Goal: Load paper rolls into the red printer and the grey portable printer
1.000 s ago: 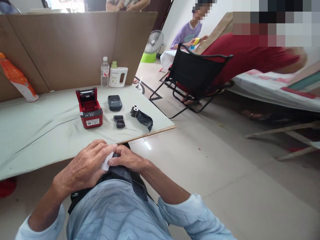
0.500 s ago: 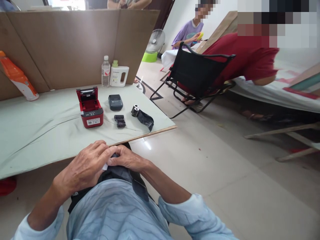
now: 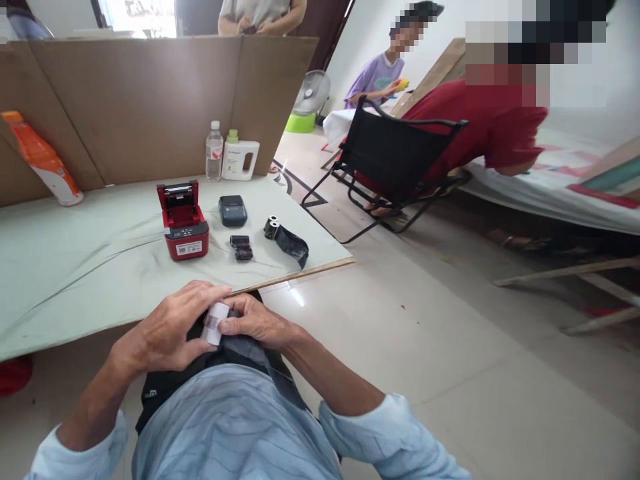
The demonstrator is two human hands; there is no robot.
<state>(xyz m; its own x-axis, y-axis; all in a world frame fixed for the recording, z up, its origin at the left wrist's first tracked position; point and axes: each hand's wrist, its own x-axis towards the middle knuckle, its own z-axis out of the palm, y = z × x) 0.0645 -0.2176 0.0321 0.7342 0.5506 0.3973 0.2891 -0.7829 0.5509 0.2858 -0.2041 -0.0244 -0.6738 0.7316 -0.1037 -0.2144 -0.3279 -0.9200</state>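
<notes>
My left hand [image 3: 170, 328] and my right hand [image 3: 255, 321] meet over my lap, just in front of the table's near edge. Between their fingertips they pinch a small white paper roll [image 3: 216, 323]. On the pale table [image 3: 75, 267] stands a red label printer [image 3: 183, 221] with its lid up. A small dark grey printer [image 3: 233, 211] lies to its right. Two black-wrapped rolls [image 3: 242, 246] lie nearer me, and another roll with a loose black wrapper [image 3: 286, 238] lies close to the table's right corner.
A water bottle [image 3: 214, 151] and a white jug [image 3: 239, 157] stand against the cardboard screen [image 3: 150, 100]. An orange bottle [image 3: 43, 159] leans at far left. A black folding chair [image 3: 395, 160], a person in red, a seated person and a fan [image 3: 310, 93] are to the right.
The white roll has come further out between my fingers and shows more. My view has tipped slightly downward. The person in red has shifted a little.
</notes>
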